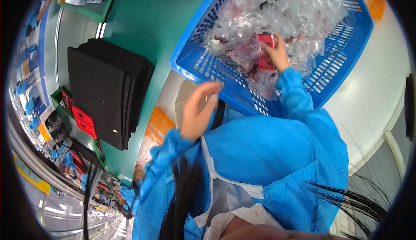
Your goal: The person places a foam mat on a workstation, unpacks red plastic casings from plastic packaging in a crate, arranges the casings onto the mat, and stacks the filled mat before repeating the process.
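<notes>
My right hand (278,54) reaches into a blue plastic basket (323,93), its fingers closed on a red plastic frame-like part (265,62). Around that part lies a heap of clear plastic bags (299,6), with red and dark pieces showing through some of them. My left hand (197,112) is raised just outside the basket's near left edge. Its fingers are bent, with a gap between thumb and forefinger, and nothing shows in them.
Left of the basket, a stack of black foam sheets (102,88) lies on a green tabletop (160,19). Another red plastic part (83,121) rests against the stack. Orange crates (159,125) stand below the table edge. Other people in blue work farther left.
</notes>
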A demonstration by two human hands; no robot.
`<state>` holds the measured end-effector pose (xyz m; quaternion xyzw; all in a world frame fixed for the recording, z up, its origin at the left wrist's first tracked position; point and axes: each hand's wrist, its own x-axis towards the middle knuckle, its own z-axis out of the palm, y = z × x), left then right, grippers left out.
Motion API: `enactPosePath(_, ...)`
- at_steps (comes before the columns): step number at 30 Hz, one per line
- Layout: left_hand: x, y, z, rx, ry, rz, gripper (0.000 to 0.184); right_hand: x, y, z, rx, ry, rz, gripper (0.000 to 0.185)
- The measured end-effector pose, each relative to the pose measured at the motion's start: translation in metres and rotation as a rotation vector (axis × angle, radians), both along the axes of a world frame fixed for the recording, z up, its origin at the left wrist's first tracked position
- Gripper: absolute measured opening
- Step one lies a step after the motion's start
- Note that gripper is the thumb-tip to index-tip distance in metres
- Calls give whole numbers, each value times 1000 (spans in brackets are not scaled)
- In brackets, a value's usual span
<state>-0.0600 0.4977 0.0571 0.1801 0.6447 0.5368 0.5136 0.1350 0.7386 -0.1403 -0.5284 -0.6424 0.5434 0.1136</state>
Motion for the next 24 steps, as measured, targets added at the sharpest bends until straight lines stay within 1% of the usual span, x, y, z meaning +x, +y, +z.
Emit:
enactPosePath(2,10,50,-30,5,-54,-75,45,-24,-22,82,-346,327,-243,62)
enactPosePath(4,40,87,-66,23,50,-194,61,-27,-33,131,-411,539,-336,62)
enactPosePath(5,51,93,-60,40,-113,-208,65,-30,-49,148,-436,632,-468,54)
enactPosePath(6,60,98,-54,57,-277,-221,68,-28,-55,156,-405,623,-479,49)
enactPosePath(7,67,100,-49,116,-448,-173,68,-25,-57,160,-374,613,-491,43)
enactPosePath(8,66,100,-47,49,-430,-263,67,-25,-50,158,-271,516,-534,27)
enactPosePath(9,58,105,-32,-18,-410,-352,67,-19,-39,145,-316,517,-539,21)
enactPosePath(10,54,107,-28,-7,-411,-380,66,-14,-28,135,-361,518,-543,15)
enactPosePath(11,52,106,-30,-31,-354,-398,68,-12,-21,128,-380,548,-539,9)
enactPosePath(12,49,103,-33,-55,-298,-417,70,-11,-16,118,-346,519,-546,10)
enactPosePath(13,45,97,-36,-67,-385,-360,74,-13,-14,106,-312,490,-552,12)
enactPosePath(14,38,85,-47,-67,-437,-254,78,-14,-14,96,-208,378,-495,19)
enactPosePath(15,38,80,-57,-63,-504,-187,81,-12,-16,82,-86,240,-349,23)
enactPosePath(16,45,83,-56,-208,-480,-210,72,-6,-18,86,-214,413,-528,23)
enactPosePath(17,47,85,-56,-210,-473,-208,72,-6,-18,87,-366,606,-669,22)
enactPosePath(18,46,84,-55,-233,-493,-270,65,-1,-10,89,-596,801,-744,21)
enactPosePath(19,44,83,-53,-256,-513,-333,58,15,8,64,-787,1213,-472,21)
enactPosePath(20,43,81,-52,-259,-506,-331,58,39,31,30,-957,1605,-155,20)
enactPosePath(21,40,78,-50,-222,-476,-307,54,59,48,15,-756,1432,-368,20)
enactPosePath(22,37,75,-48,-185,-446,-283,50,45,52,37,-320,963,-562,21)
enactPosePath(23,33,73,-47,-148,-416,-260,46,31,55,65,101,466,-701,22)
enactPosePath(24,31,69,-45,-150,-409,-258,46,36,53,70,318,-77,-339,21)
